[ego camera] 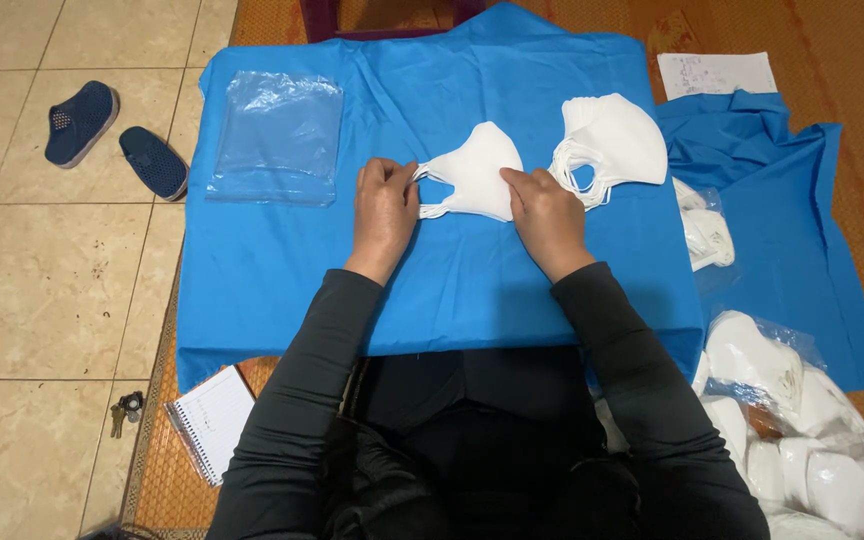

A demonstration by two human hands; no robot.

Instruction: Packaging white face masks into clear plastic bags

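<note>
Both hands work on one white folded fabric face mask (480,178), which lies flat on a bright blue cloth sheet (282,260) spread over a low table, approx. at the sheet's centre. Left hand (386,207) pinches the mask's thin white ear loop at its left end, fingers closed on it. Right hand (548,212) presses down on the mask's right lower edge, fingers curled and gripping the fabric there. Both arms wear dark long sleeves.

Just right of the held mask, touching or nearly so, sits a stack of white masks of the same kind (614,142), loops hanging toward the left. Top left of the sheet: a pile of clear plastic bags (277,140), flat, well apart from the hands. Right of the sheet is a second blue cloth (792,230) w/ a bagged white mask (707,235) on its near edge, and a white paper sheet (717,72) above it. Bottom right: a big clear bag of white masks (802,430).

On the floor, left side: a pair of dark blue slip-on shoes (117,140) on beige tiles, a spiral notebook (210,420) on the woven mat, and a bunch of keys (125,410) next to it.
</note>
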